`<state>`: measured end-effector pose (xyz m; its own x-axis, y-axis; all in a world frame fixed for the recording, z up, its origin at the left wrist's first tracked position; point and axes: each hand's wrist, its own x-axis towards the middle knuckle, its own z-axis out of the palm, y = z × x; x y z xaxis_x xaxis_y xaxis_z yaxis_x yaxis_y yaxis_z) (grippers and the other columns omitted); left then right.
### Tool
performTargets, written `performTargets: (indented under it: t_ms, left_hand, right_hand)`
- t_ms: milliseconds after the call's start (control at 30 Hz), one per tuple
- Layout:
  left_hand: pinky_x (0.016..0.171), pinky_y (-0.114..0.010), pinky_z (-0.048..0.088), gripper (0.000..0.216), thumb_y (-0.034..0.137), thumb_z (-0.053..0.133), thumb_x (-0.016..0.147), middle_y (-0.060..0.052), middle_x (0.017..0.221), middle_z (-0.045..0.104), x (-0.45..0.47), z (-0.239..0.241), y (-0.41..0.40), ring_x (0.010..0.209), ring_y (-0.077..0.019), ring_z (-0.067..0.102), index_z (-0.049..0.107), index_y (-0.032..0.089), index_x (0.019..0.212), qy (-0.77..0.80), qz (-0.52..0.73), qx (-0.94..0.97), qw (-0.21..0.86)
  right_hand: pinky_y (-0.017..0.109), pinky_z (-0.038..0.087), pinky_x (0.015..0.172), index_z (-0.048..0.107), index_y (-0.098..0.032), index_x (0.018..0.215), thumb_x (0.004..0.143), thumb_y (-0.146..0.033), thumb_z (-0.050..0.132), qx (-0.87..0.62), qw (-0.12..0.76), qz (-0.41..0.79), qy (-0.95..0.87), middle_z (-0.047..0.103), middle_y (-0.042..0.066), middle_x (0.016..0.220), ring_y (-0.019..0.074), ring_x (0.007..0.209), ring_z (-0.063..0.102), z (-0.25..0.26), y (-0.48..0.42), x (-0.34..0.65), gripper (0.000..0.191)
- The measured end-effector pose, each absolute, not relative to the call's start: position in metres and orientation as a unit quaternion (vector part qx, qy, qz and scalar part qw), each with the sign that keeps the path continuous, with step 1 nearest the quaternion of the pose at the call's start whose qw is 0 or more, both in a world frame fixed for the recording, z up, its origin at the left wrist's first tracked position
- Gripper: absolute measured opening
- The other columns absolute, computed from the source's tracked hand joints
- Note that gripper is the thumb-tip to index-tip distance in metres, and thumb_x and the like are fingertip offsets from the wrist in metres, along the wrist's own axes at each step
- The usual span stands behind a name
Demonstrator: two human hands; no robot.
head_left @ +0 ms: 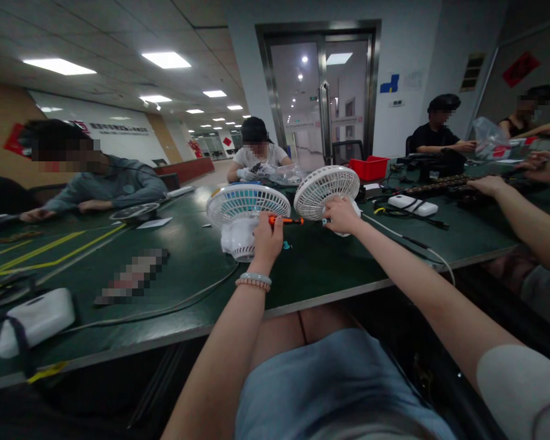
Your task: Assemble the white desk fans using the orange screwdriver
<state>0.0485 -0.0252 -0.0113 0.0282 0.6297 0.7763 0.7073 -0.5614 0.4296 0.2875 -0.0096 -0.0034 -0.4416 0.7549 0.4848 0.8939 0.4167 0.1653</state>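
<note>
My left hand (pixel 268 237) is closed around an orange and black screwdriver (pixel 294 220), which points to the right. It rests against the white base of a small fan (pixel 238 239) with a round grille and blue blades behind it. My right hand (pixel 343 215) grips a second white fan (pixel 326 182) by its round grille, which is tilted up. A small light-blue bit shows by my right fingertips; I cannot make out what it is. Small turquoise scraps (pixel 287 245) lie on the table between the fans.
A green table (pixel 330 275) spans the view. White power banks (pixel 412 205) with cables lie on both sides, and a blurred flat object (pixel 132 276) is at left. A red bin (pixel 369 167) stands behind. Several people work around the table; a co-worker's hands (pixel 488 185) are close on the right.
</note>
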Motion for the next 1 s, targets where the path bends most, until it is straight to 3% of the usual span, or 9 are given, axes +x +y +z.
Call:
performTargets:
  t_ms: [467, 800, 1000]
  left_hand:
    - [0.055, -0.027, 0.039, 0.027, 0.043, 0.04, 0.086, -0.001, 0.067, 0.054, 0.051, -0.011, -0.022, 0.056, -0.0138, 0.051, 0.047, 0.017, 0.092, -0.461, -0.536, -0.707, 0.018]
    - [0.04, -0.021, 0.032, 0.026, 0.042, 0.036, 0.088, 0.006, 0.048, 0.046, 0.06, -0.012, -0.026, 0.038, -0.0096, 0.045, 0.048, 0.019, 0.085, -0.44, -0.573, -0.676, -0.147]
    - [0.043, -0.023, 0.033, 0.026, 0.042, 0.036, 0.088, 0.005, 0.049, 0.047, 0.058, -0.014, -0.023, 0.04, -0.0097, 0.045, 0.047, 0.019, 0.085, -0.438, -0.569, -0.686, -0.114]
  right_hand:
    - [0.04, 0.025, 0.079, 0.071, -0.02, 0.085, 0.077, -0.036, 0.052, -0.497, 0.18, -0.21, -0.823, 0.06, 0.01, 0.102, 0.0278, 0.102, 0.04, -0.005, -0.008, 0.288, 0.026]
    - [0.04, 0.026, 0.079, 0.071, -0.019, 0.083, 0.077, -0.034, 0.05, -0.498, 0.199, -0.225, -0.813, 0.06, 0.01, 0.099, 0.0269, 0.1, 0.041, -0.008, -0.011, 0.287, 0.027]
    - [0.04, 0.026, 0.079, 0.071, -0.019, 0.083, 0.078, -0.035, 0.049, -0.5, 0.193, -0.222, -0.815, 0.06, 0.009, 0.1, 0.0265, 0.1, 0.041, -0.008, -0.01, 0.288, 0.027]
